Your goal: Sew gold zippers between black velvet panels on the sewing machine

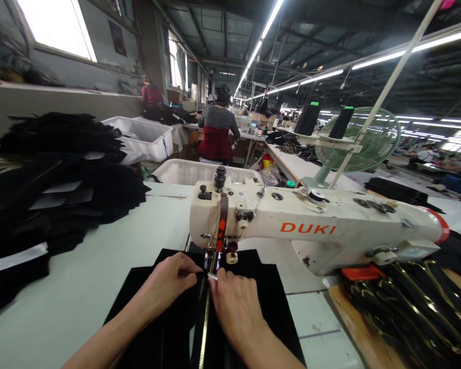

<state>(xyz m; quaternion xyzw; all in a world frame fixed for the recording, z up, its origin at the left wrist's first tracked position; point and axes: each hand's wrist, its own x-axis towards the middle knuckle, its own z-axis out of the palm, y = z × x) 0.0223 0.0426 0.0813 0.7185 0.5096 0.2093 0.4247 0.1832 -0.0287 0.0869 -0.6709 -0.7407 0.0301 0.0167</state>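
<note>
Black fabric [276, 302] lies under the needle area of a white sewing machine [261, 210]. A black zipper with gold teeth [204, 328] runs down its middle toward the presser foot [212, 258]. My left hand [172, 279] pinches the fabric just left of the foot, with thumb and index finger together. My right hand [236, 302] rests on the fabric right of the zipper, its fingers curled round a small silver tool [212, 276] whose tip points at the zipper. The rest of that tool is hidden in the hand.
Black fabric pieces [61, 174] are piled at the left. White bins [176, 169] stand behind the table. Zippers with gold teeth [411, 302] lie at the right beside a red-orange tray [363, 272]. A green fan [363, 138] and a seated person [217, 128] are farther back.
</note>
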